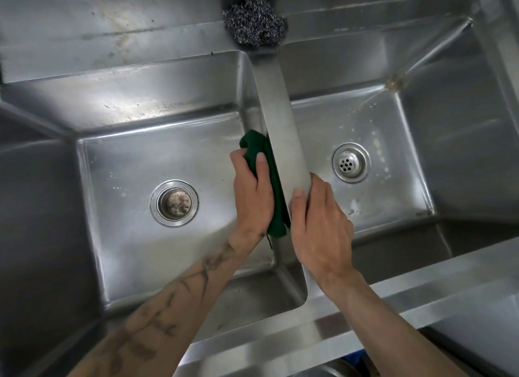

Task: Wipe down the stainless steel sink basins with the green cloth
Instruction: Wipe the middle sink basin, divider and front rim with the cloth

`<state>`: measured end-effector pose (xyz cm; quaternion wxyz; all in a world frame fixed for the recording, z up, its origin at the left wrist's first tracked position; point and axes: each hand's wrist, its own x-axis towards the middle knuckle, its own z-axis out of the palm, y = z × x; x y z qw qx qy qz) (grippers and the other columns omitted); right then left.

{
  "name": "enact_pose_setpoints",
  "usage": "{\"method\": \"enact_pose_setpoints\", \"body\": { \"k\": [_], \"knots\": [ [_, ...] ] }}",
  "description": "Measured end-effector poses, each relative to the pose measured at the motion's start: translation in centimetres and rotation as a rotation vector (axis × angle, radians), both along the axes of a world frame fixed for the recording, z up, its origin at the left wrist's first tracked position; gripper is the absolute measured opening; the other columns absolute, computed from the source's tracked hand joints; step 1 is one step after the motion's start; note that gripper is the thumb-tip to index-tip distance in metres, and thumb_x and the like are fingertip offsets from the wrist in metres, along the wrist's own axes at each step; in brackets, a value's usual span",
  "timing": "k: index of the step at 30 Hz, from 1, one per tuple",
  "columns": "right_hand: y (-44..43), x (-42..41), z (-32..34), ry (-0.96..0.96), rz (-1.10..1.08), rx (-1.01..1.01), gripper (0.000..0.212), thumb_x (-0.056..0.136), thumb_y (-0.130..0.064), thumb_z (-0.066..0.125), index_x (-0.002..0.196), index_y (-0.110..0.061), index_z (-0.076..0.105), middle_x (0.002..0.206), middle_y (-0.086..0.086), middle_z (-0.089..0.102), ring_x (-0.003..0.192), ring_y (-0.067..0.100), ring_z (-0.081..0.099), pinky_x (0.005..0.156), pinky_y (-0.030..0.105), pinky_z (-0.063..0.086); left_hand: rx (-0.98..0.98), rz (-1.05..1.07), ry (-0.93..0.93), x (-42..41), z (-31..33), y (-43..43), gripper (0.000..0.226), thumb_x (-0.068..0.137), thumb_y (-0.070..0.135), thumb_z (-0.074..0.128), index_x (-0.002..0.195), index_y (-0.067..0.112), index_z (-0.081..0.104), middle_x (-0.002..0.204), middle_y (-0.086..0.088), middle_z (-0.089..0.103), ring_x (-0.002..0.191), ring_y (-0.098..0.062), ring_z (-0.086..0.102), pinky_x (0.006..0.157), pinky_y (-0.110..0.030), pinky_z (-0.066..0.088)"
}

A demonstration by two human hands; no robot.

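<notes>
Cloth [255, 145] is gripped by the left hand [252, 199] against the divider [280, 118]; the right hand [320, 225] holds the divider's top. Best to press flat and rub slowly.

This looks like the washing-up area of a commercial kitchen. Two deep, square basins, the left basin [126, 157] and the right basin [398, 185], are built into one all-steel unit with a steel back panel [112, 25] and a flat front ledge [393, 306]. Steel wool [255, 20] sits at the far end of the divider [278, 110]. Each basin has a wide metal drain [174, 203].
</notes>
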<state>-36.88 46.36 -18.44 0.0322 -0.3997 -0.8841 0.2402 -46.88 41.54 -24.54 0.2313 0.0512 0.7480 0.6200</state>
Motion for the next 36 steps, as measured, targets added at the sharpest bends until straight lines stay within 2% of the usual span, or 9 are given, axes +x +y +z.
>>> {"method": "enact_pose_setpoints", "body": {
  "k": [5, 7, 10, 14, 19, 22, 26, 33, 36],
  "knots": [
    [0.0, 0.2, -0.2, 0.017, 0.012, 0.008, 0.045, 0.11, -0.044, 0.027, 0.137, -0.015, 0.05, 0.118, 0.003, 0.063, 0.093, 0.018, 0.068, 0.07, 0.027, 0.056, -0.167, -0.046, -0.171, -1.3, -3.1, 0.5, 0.015, 0.116, 0.034, 0.034, 0.106, 0.023, 0.033, 0.092, -0.01, 0.063, 0.073, -0.021, 0.061, 0.066, -0.042, 0.05],
    [0.1, 0.2, -0.3, 0.023, 0.011, 0.012, 0.044, 0.11, -0.043, 0.028, 0.136, -0.015, 0.05, 0.117, 0.003, 0.063, 0.092, 0.018, 0.067, 0.069, 0.03, 0.058, -0.182, -0.074, -0.172, -1.9, -3.2, 0.6, 0.017, 0.116, 0.034, 0.035, 0.104, 0.022, 0.033, 0.089, -0.009, 0.063, 0.07, -0.017, 0.061, 0.064, -0.037, 0.047],
    [0.1, 0.1, -0.3, 0.031, 0.008, 0.018, 0.042, 0.111, -0.041, 0.03, 0.136, -0.014, 0.051, 0.116, 0.003, 0.062, 0.091, 0.018, 0.067, 0.068, 0.035, 0.061, -0.081, -0.045, -0.045, -2.9, -0.9, 1.1, 0.015, 0.115, 0.032, 0.039, 0.106, 0.021, 0.036, 0.081, 0.0, 0.058, 0.059, -0.002, 0.055, 0.055, -0.021, 0.044],
    [0.1, 0.1, -0.3, 0.024, 0.005, 0.04, 0.043, 0.111, -0.041, 0.029, 0.135, -0.014, 0.052, 0.115, 0.003, 0.062, 0.089, 0.019, 0.066, 0.066, 0.035, 0.059, 0.011, 0.027, 0.073, -4.1, 0.6, 2.1, 0.01, 0.115, 0.028, 0.042, 0.108, 0.021, 0.039, 0.078, 0.005, 0.053, 0.06, -0.001, 0.05, 0.057, -0.016, 0.041],
    [0.2, 0.1, -0.5, 0.019, 0.01, 0.039, 0.043, 0.111, -0.041, 0.029, 0.134, -0.013, 0.052, 0.115, 0.002, 0.062, 0.092, 0.018, 0.067, 0.067, 0.039, 0.062, -0.177, -0.011, -0.154, -5.6, -3.4, 2.9, 0.016, 0.114, 0.033, 0.038, 0.107, 0.02, 0.035, 0.083, -0.003, 0.059, 0.069, -0.018, 0.056, 0.068, -0.035, 0.042],
    [0.2, 0.2, -0.4, 0.025, 0.013, 0.033, 0.046, 0.111, -0.044, 0.027, 0.134, -0.014, 0.052, 0.116, 0.002, 0.063, 0.093, 0.017, 0.068, 0.068, 0.037, 0.062, -0.153, -0.006, -0.083, -6.2, -2.5, 3.0, 0.017, 0.113, 0.032, 0.042, 0.106, 0.017, 0.038, 0.081, 0.0, 0.059, 0.067, -0.011, 0.055, 0.066, -0.033, 0.043],
    [0.2, 0.0, -0.4, 0.014, 0.006, 0.02, 0.046, 0.11, -0.045, 0.027, 0.134, -0.014, 0.052, 0.115, 0.001, 0.062, 0.091, 0.017, 0.067, 0.065, 0.039, 0.062, 0.025, 0.069, 0.088, -6.7, 0.7, 3.4, 0.014, 0.113, 0.028, 0.047, 0.104, 0.018, 0.042, 0.076, 0.005, 0.051, 0.061, -0.001, 0.046, 0.058, -0.017, 0.04],
    [0.2, 0.0, -0.5, 0.015, 0.003, 0.021, 0.044, 0.11, -0.043, 0.029, 0.135, -0.014, 0.051, 0.115, 0.001, 0.063, 0.091, 0.018, 0.067, 0.065, 0.042, 0.062, -0.152, 0.05, -0.145, -8.6, -3.0, 4.6, 0.012, 0.113, 0.03, 0.043, 0.111, 0.018, 0.042, 0.089, 0.0, 0.063, 0.076, -0.014, 0.06, 0.071, -0.033, 0.041],
    [0.2, 0.0, -0.4, 0.014, 0.003, 0.023, 0.047, 0.11, -0.043, 0.028, 0.135, -0.012, 0.053, 0.114, 0.002, 0.063, 0.09, 0.018, 0.067, 0.066, 0.039, 0.061, -0.102, 0.044, -0.044, -9.4, -1.4, 4.8, 0.013, 0.113, 0.026, 0.044, 0.107, 0.015, 0.04, 0.081, 0.004, 0.057, 0.065, -0.001, 0.053, 0.063, -0.023, 0.042]
  ]
}}
